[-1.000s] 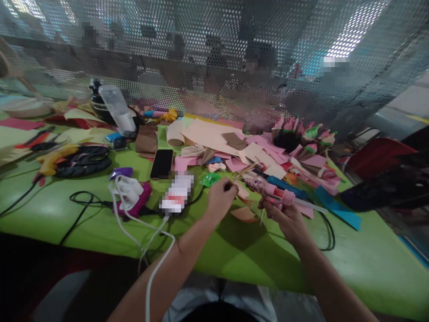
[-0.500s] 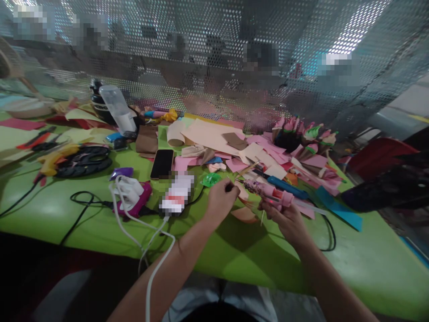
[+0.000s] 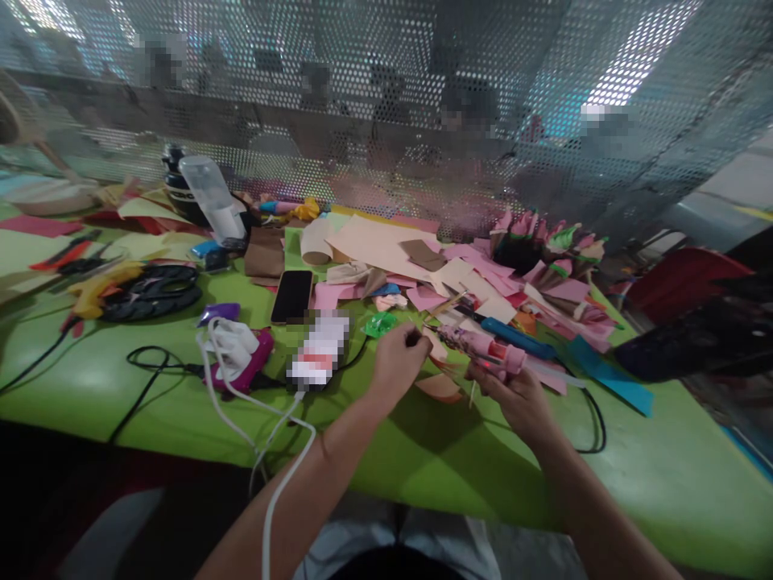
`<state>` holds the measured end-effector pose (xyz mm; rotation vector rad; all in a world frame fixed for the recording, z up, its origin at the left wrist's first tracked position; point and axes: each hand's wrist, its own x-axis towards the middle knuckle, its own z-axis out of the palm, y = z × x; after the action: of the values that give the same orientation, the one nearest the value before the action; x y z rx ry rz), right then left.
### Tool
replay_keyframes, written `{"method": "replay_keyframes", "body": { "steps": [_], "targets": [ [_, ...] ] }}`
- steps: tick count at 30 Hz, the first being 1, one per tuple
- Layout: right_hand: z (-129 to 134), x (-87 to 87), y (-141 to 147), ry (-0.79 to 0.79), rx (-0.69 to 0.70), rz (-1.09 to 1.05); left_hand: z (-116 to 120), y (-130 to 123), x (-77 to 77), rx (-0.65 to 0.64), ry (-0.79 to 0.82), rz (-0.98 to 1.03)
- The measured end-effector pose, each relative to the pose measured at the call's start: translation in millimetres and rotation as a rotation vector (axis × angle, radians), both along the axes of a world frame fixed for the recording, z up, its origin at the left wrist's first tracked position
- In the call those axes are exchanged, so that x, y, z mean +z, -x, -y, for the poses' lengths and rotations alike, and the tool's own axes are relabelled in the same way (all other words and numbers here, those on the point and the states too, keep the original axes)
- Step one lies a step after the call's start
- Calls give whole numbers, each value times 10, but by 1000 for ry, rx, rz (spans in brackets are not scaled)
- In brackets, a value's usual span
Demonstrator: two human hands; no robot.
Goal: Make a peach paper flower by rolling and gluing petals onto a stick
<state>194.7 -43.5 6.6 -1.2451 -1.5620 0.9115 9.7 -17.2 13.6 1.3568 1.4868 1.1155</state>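
My right hand (image 3: 519, 395) is wrapped round the grip of a pink hot glue gun (image 3: 483, 348), its nozzle pointing left. A clear glue stick (image 3: 559, 373) pokes out of the gun's back end, and a small red light glows on its side. Just left of the nozzle, my left hand (image 3: 402, 358) is closed in a pinch; whatever lies between its fingertips is too small to make out. Below the gun lies a curved piece of peach paper (image 3: 440, 387). Behind my left hand sits a crumpled green wrapper (image 3: 380, 325).
Paper scraps (image 3: 386, 246) cover the back of the green table (image 3: 423, 467), with paper flowers (image 3: 561, 238) at right. A phone (image 3: 292, 296), a magenta power adapter (image 3: 245, 362) with white cables, a yellow glue gun (image 3: 102, 286) and a clear bottle (image 3: 211, 197) stand or lie leftward.
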Motion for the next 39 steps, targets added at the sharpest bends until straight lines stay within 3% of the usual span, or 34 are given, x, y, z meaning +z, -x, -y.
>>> {"method": "replay_keyframes", "body": {
  "steps": [26, 39],
  "targets": [
    [11, 37, 10, 7, -2, 38, -5, 14, -18, 4, -36, 7],
    [8, 1, -11, 8, 7, 48, -24, 27, -65, 15, -28, 123]
  ]
}}
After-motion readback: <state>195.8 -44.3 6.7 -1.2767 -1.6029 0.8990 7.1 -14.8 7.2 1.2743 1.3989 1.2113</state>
